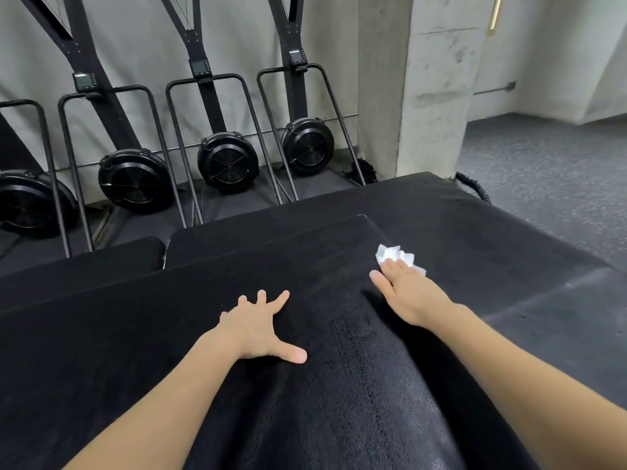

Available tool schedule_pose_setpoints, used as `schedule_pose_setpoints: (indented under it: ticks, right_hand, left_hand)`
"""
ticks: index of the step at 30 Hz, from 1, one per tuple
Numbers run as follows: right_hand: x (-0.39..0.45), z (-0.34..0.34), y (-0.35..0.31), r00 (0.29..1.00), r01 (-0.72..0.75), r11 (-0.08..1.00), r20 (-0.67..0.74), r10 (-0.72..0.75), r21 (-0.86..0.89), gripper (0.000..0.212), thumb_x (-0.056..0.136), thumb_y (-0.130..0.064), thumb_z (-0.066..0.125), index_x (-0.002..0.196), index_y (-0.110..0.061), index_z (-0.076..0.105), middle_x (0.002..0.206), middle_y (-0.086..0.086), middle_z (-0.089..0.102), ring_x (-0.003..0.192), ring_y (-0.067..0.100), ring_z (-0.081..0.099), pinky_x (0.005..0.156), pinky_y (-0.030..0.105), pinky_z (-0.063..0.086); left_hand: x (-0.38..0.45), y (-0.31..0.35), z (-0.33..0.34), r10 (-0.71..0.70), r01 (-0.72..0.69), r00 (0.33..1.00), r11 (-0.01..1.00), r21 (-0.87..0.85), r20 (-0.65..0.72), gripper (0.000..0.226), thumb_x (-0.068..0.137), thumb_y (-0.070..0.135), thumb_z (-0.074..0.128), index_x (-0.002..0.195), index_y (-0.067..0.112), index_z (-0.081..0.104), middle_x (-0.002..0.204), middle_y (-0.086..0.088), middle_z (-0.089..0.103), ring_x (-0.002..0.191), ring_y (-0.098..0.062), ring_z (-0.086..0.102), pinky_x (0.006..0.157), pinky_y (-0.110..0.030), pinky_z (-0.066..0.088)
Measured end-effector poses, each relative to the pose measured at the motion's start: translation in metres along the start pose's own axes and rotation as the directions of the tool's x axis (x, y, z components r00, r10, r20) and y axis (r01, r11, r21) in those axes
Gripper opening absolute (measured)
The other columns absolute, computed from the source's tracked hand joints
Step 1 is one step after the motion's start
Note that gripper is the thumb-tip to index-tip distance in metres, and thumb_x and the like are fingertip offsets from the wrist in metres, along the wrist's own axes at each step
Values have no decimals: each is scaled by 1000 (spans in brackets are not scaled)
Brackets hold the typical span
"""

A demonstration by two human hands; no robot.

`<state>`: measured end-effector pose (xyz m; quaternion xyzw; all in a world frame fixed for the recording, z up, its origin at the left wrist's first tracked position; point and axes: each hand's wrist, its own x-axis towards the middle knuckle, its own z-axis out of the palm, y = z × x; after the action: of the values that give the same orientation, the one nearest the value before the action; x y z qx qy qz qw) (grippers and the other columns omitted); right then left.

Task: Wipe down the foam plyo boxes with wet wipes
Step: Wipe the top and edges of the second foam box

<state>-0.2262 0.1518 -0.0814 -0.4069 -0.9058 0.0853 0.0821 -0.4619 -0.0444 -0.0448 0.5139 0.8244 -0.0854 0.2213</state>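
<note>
While a row of ski machines (224, 157) stands against the wall and a concrete pillar (417, 89) rises behind, a person leans over the top plyo box (237, 385), the highest of several black boxes butted together on the gym floor (543, 171). The left hand (258, 330) lies flat on the vinyl, fingers spread and gripping nothing, apparently as a brace. The right hand (407, 293) presses a crumpled white wipe (395, 255) against the box near its far right corner, fingers straight on top of it, not curled round. A damp sheen between the two arms suggests that strip is done; the left part looks dry. Good wiping here would probably mean keeping the palm flat on the wipe, working in overlapping strokes to the edges, and moving the bracing hand clear before cleaning under it.
</note>
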Motion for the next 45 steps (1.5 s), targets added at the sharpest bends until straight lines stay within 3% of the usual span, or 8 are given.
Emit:
schedule_pose_setpoints:
  ticks: [5,12,17,23,31,36,40,45]
  right_hand:
    - [-37,14,-58,995,93,988,-43,-89,124,64,95,-64,14,117,-16,51,113,-1,50,104,23,48,83,37,44]
    - [-34,-12,-50,962,242,937,62,-265,253,32,106,-33,36,105,-17,63,87,1,63,80,23,59,78,39,50]
    - [-19,-22,-30,952,284,916,34,-306,283,28,91,-5,49,68,-21,46,63,-5,28,61,11,23,55,23,23]
    - [-16,2,-31,933,349,909,3,-359,227,19,95,-18,56,79,-16,66,84,1,63,69,13,35,75,35,44]
    - [-84,-3,-38,797,603,797,2,-604,20,26,104,-33,49,112,-23,71,116,-14,64,109,10,51,96,16,38]
    - [-26,18,-75,912,408,912,70,-405,-44,72,85,3,-10,130,9,45,113,25,58,92,33,57,82,44,51]
    - [-76,9,-81,857,510,826,67,-510,-239,24,101,-14,40,106,-11,63,99,9,63,91,28,59,78,40,50]
    - [-146,1,-76,704,683,660,41,-709,-312,42,98,1,23,110,-6,62,102,5,61,99,24,60,97,35,50]
  left_hand:
    - [1,0,-1,-9,9,1000,1000,19,2,139,49,94,65,155,48,-14,170,-4,-7,154,-41,-4,119,-58,25]
    - [0,2,0,-5,5,1000,1000,2,-12,141,46,95,65,155,49,-12,170,-3,-6,154,-39,-4,119,-56,26]
    - [0,4,-2,-9,9,1000,999,45,-15,134,56,90,68,156,48,-12,170,-4,-4,154,-40,-1,118,-56,28]
    - [2,1,0,-9,10,1000,999,48,-22,134,57,90,67,156,47,-12,170,-5,-3,153,-41,-2,118,-60,26]
    - [3,2,2,-1,4,999,998,70,-36,132,59,91,64,157,46,-12,169,-5,-1,152,-41,4,116,-61,29]
    - [0,1,4,-4,8,998,998,65,-56,129,59,92,63,157,47,-10,169,-3,0,152,-40,5,116,-63,24]
    - [1,2,2,-8,12,999,997,81,-51,131,59,92,63,157,46,-10,169,-4,2,151,-40,9,114,-63,28]
    - [1,2,4,-11,15,999,997,70,-52,131,58,93,63,157,47,-10,169,-4,0,152,-40,7,115,-65,25]
